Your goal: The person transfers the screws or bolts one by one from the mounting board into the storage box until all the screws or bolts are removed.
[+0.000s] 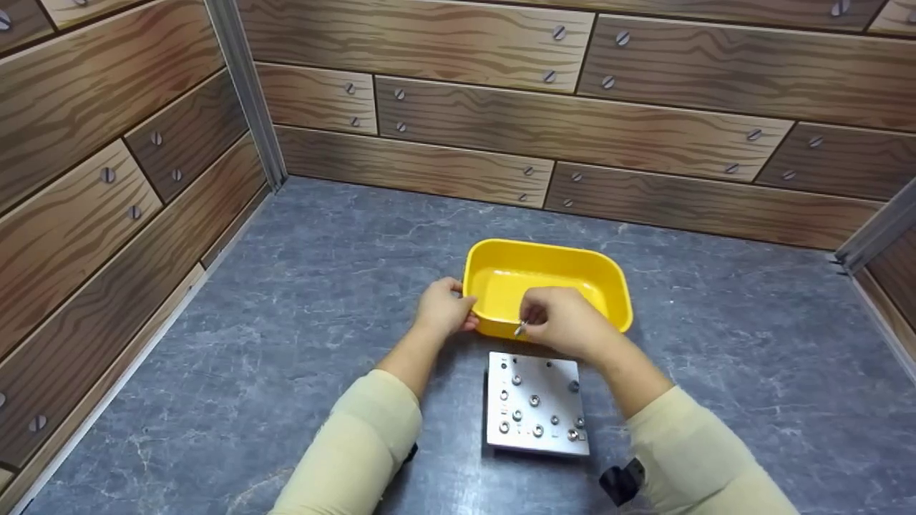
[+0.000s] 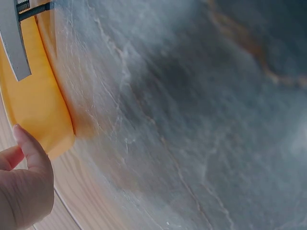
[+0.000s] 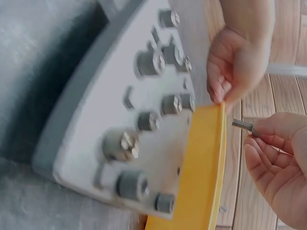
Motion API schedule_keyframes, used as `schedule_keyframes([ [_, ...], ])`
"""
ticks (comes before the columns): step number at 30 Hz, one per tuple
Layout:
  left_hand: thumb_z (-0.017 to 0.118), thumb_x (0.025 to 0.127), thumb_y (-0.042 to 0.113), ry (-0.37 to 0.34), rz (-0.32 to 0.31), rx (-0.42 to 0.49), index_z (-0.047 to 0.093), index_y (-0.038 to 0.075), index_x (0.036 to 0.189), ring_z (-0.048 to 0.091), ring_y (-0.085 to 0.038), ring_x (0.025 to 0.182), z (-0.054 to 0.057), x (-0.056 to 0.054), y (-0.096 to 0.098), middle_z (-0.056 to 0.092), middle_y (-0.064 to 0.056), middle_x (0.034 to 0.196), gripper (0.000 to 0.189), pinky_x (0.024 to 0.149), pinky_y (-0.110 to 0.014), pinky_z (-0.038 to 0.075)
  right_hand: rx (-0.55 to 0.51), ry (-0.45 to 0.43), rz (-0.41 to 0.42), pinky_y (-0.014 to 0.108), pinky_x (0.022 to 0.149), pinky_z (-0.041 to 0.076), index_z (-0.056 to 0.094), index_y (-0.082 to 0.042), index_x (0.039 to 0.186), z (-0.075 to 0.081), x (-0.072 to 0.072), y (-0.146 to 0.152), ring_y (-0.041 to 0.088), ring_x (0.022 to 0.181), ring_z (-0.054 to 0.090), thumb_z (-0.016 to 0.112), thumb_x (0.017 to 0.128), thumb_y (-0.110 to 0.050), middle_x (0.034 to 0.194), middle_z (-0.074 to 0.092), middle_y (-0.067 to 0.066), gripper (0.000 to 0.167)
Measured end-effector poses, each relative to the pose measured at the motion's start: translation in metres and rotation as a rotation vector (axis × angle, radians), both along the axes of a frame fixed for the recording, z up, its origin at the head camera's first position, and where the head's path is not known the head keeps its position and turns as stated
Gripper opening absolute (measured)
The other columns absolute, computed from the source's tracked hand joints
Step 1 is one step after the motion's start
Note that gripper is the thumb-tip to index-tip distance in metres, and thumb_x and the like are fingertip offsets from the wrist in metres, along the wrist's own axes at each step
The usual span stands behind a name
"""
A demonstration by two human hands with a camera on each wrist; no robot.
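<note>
Right hand: pinches a small threaded screw, right of centre in the head view, seen against the tray's near wall.
Left hand: grips the near-left corner of the yellow tray.
Metal plate: lower centre, set with screws.
Risk: a loosened pinch could drop the screw; a tug could tilt the tray.
Hard to see: the screw's held end; tray floor behind the right hand.

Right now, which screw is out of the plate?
The screw pinched in the right hand, threaded shank exposed, by the tray; the other screws in view sit in the plate.
</note>
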State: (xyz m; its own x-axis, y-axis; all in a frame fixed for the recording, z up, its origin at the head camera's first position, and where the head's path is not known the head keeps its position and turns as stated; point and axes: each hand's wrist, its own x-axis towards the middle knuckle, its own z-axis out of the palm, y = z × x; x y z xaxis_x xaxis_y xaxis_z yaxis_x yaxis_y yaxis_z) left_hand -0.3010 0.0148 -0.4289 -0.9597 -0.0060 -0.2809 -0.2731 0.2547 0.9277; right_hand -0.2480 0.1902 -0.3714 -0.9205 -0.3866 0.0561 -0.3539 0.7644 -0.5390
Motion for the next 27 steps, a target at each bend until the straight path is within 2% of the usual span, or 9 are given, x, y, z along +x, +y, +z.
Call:
schedule_keyframes([
  [7, 0.058, 0.088, 0.007, -0.016, 0.002, 0.010, 0.052, 0.000, 0.112, 0.057, -0.012, 0.047, 0.001, 0.000, 0.000, 0.058, -0.011, 0.069, 0.025, 0.064, -0.035, 0.059, -0.048, -0.021, -0.121, 0.030, 0.066, 0.052, 0.062, -0.005, 0.082, 0.000, -0.011, 0.022, 0.018, 0.073, 0.056, 0.065, 0.078, -0.005, 0.078, 0.062, 0.004, 0.005],
  [11, 0.058, 0.089, 0.006, -0.007, 0.001, 0.016, 0.052, -0.001, 0.114, 0.057, -0.012, 0.046, 0.000, 0.000, -0.001, 0.058, -0.010, 0.068, 0.027, 0.064, -0.036, 0.059, -0.048, -0.045, -0.206, 0.027, 0.062, 0.050, 0.061, -0.002, 0.083, -0.008, -0.018, 0.034, 0.020, 0.073, 0.054, 0.064, 0.079, -0.004, 0.079, 0.061, 0.007, 0.005],
  [16, 0.058, 0.089, 0.006, -0.009, 0.001, 0.011, 0.051, -0.001, 0.114, 0.058, -0.012, 0.047, 0.000, -0.001, -0.001, 0.058, -0.012, 0.071, 0.027, 0.064, -0.036, 0.059, 0.001, -0.118, -0.304, 0.026, 0.060, 0.049, 0.060, -0.002, 0.084, -0.020, -0.026, 0.047, 0.021, 0.073, 0.052, 0.063, 0.082, -0.005, 0.080, 0.059, 0.008, 0.005],
  [19, 0.058, 0.089, 0.007, -0.008, 0.002, 0.002, 0.052, -0.001, 0.114, 0.058, -0.013, 0.047, 0.000, -0.001, -0.001, 0.058, -0.012, 0.072, 0.027, 0.063, -0.035, 0.059, 0.060, -0.148, -0.309, 0.027, 0.059, 0.048, 0.060, -0.001, 0.082, -0.025, -0.029, 0.053, 0.021, 0.072, 0.052, 0.063, 0.081, -0.004, 0.078, 0.058, 0.008, 0.004],
  [27, 0.058, 0.088, 0.007, 0.000, -0.003, -0.001, 0.052, -0.002, 0.113, 0.059, -0.013, 0.049, -0.001, -0.001, -0.001, 0.058, -0.012, 0.074, 0.027, 0.062, -0.033, 0.059, 0.156, -0.203, -0.244, 0.027, 0.056, 0.046, 0.061, -0.002, 0.075, -0.027, -0.034, 0.062, 0.020, 0.067, 0.051, 0.065, 0.078, -0.004, 0.072, 0.056, 0.007, 0.005],
])
